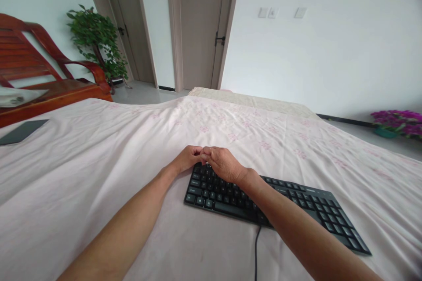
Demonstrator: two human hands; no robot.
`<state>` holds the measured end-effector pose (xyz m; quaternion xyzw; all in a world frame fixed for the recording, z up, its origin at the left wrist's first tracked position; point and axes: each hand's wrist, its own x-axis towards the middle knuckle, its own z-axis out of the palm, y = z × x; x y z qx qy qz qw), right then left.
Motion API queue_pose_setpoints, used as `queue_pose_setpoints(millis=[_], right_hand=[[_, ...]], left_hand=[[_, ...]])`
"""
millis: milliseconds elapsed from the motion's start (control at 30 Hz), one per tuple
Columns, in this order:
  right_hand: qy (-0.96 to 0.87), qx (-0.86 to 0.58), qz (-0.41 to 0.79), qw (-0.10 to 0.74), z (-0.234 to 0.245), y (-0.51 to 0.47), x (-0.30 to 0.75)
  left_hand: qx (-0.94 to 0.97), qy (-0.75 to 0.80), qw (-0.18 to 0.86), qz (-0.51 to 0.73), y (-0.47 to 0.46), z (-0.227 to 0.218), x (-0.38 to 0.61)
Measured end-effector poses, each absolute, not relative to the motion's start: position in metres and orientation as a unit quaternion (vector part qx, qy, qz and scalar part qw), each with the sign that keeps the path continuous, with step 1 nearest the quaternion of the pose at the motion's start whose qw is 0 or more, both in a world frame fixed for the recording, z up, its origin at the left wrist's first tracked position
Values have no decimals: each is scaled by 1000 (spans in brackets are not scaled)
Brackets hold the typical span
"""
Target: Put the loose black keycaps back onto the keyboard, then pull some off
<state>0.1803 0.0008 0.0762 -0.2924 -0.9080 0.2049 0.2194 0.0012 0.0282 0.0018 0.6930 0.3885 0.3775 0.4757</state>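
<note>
A black keyboard lies on a bed covered by a pale pink sheet, its cable trailing toward me. My left hand rests at the keyboard's far left corner with its fingers curled in. My right hand lies over the keyboard's left end, fingers bent and pinched against those of the left hand. What the fingertips hold, if anything, is hidden.
A dark phone lies on the sheet at the far left. A red wooden bench and a green potted plant stand behind it. Two doors are in the back wall. Purple flowers sit on the floor at right.
</note>
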Motion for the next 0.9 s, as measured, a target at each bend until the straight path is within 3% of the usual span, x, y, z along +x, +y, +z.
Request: queue_pose_setpoints(millis=[233,433,900], right_hand=[[-870,-332,252,262,66,2,185],[-845,-331,262,329,55,-1,186],[-771,-321,264,482,40,-6,187]], left_hand=[[708,400,472,341,23,12,-1],[748,322,515,268,21,23,-8],[789,346,346,372,7,17,19]])
